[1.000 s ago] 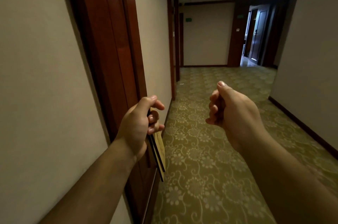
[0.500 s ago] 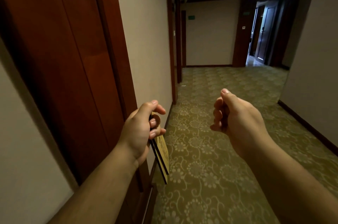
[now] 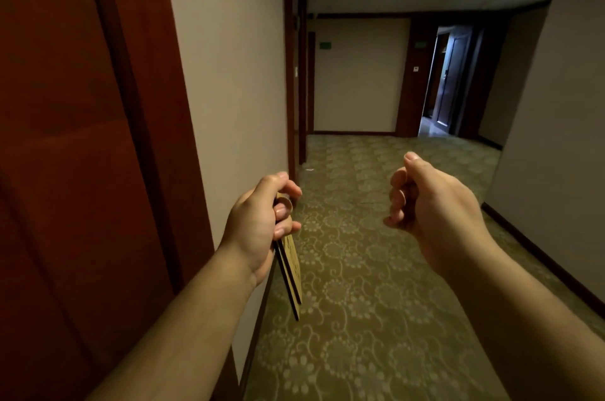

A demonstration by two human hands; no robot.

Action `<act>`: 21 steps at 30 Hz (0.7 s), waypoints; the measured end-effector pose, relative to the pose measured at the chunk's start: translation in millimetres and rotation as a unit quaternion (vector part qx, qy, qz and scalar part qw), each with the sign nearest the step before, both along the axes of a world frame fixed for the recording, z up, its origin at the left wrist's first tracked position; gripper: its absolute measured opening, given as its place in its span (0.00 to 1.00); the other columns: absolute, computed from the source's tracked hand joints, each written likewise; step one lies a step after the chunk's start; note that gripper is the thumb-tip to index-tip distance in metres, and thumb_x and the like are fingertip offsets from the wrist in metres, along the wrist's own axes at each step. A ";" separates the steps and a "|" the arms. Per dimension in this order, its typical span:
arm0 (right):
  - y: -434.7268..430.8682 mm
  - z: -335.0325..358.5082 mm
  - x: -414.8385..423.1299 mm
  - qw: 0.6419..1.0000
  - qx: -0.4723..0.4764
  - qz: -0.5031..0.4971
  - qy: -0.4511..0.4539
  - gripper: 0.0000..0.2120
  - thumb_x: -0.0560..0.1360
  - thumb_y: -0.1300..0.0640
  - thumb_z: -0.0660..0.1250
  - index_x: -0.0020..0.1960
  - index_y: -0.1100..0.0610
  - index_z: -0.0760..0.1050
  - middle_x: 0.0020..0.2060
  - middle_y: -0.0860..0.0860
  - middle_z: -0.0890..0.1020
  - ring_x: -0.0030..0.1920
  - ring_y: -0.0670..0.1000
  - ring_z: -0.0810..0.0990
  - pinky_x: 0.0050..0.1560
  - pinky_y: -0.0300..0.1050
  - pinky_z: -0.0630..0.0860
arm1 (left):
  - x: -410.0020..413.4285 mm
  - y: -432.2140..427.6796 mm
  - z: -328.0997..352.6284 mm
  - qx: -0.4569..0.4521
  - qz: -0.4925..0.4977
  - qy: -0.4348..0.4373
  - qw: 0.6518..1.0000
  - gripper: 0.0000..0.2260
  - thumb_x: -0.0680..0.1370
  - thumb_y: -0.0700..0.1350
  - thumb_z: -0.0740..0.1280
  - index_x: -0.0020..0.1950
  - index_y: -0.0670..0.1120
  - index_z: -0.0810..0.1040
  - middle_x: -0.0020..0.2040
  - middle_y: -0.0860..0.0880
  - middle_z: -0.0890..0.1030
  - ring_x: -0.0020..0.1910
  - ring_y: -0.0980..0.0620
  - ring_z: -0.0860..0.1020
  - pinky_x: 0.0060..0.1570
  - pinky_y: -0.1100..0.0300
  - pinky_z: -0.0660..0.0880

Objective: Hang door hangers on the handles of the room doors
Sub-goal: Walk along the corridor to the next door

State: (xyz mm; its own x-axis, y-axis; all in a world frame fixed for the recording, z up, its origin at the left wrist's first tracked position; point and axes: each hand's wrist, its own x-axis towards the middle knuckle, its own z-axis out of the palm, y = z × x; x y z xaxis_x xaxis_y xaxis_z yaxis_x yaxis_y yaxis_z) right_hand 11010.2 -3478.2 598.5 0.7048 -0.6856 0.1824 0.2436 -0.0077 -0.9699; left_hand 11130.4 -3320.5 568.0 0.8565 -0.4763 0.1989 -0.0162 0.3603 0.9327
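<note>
My left grip [image 3: 262, 227] pinches a thin stack of yellow door hangers [image 3: 292, 269] by their tops. They dangle edge-on below my fingers, close to the beige wall [image 3: 229, 89] and the red-brown door [image 3: 65, 138]. My right grip [image 3: 432, 207] is curled closed on nothing, raised over the patterned carpet [image 3: 376, 318].

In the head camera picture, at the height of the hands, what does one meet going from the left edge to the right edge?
Red-brown wooden doorway → beige wall → left hand gripping the door hangers → right hand → right-side wall.
</note>
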 end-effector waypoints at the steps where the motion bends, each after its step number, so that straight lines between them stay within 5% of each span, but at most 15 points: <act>1: -6.7 -0.1 13.7 1.000 0.003 -0.005 0.001 0.17 0.81 0.46 0.60 0.40 0.57 0.74 0.28 0.51 0.72 0.29 0.50 0.69 0.36 0.49 0.72 | 12.8 -8.4 0.9 0.004 0.000 0.000 1.000 0.14 0.80 0.50 0.61 0.38 0.46 0.77 0.28 0.52 0.62 0.24 0.53 0.58 0.40 0.55 0.71; 21: -262.3 2.4 297.2 1.000 0.002 0.002 -0.015 0.17 0.79 0.43 0.61 0.40 0.55 0.75 0.29 0.48 0.73 0.31 0.49 0.71 0.39 0.50 0.75 | 294.9 -253.0 26.1 0.000 0.042 -0.059 0.997 0.15 0.81 0.49 0.60 0.37 0.46 0.76 0.25 0.51 0.58 0.21 0.53 0.59 0.42 0.54 0.75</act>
State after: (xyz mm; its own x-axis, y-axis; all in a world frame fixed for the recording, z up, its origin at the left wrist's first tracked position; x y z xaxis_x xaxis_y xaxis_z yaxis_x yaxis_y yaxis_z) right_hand 11307.5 -3740.4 600.9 0.7022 -0.6832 0.2005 0.2716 -0.0032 -0.9624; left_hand 11425.3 -3573.5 594.1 0.8635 -0.4044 0.3013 -0.1565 0.3530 0.9224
